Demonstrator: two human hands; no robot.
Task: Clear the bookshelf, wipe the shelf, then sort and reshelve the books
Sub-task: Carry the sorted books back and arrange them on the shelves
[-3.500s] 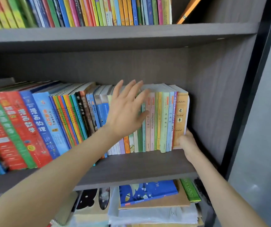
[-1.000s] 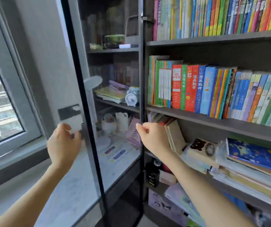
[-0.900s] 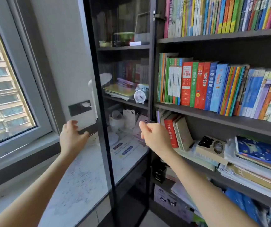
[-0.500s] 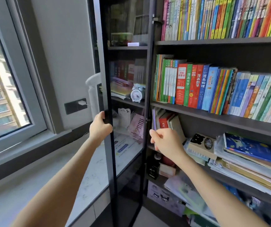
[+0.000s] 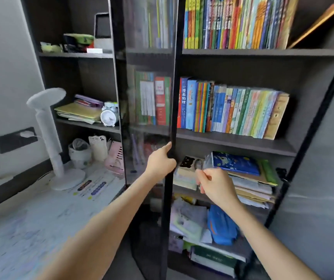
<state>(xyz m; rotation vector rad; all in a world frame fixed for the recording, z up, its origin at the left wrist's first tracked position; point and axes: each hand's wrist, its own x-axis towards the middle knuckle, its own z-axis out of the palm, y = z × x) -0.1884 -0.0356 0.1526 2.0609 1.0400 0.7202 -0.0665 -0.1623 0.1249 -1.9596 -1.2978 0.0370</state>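
In the head view, your left hand (image 5: 161,160) is wrapping its grip around the dark front edge of the glass door (image 5: 148,93), at dead centre. Your right hand (image 5: 215,184) is hovering at 4 o'clock from it. Its fingers are curling into a narrow grip with nothing showing inside, just in front of the flat stack of books (image 5: 242,174) on the lower shelf. The row of books (image 5: 232,110) is standing on the middle shelf (image 5: 232,141) at 1 o'clock. The row's left end is sitting behind the glass at 12 o'clock. The lamp (image 5: 47,128) is standing on the surface (image 5: 31,219) out at 9 o'clock.

As I read it, you are handling the door rather than the books. I cannot tell whether you are swinging it open or closed. If clearing lies ahead, you are going to need the door swung wide toward 9 o'clock to free the covered left end. Then both hands are going to the row.
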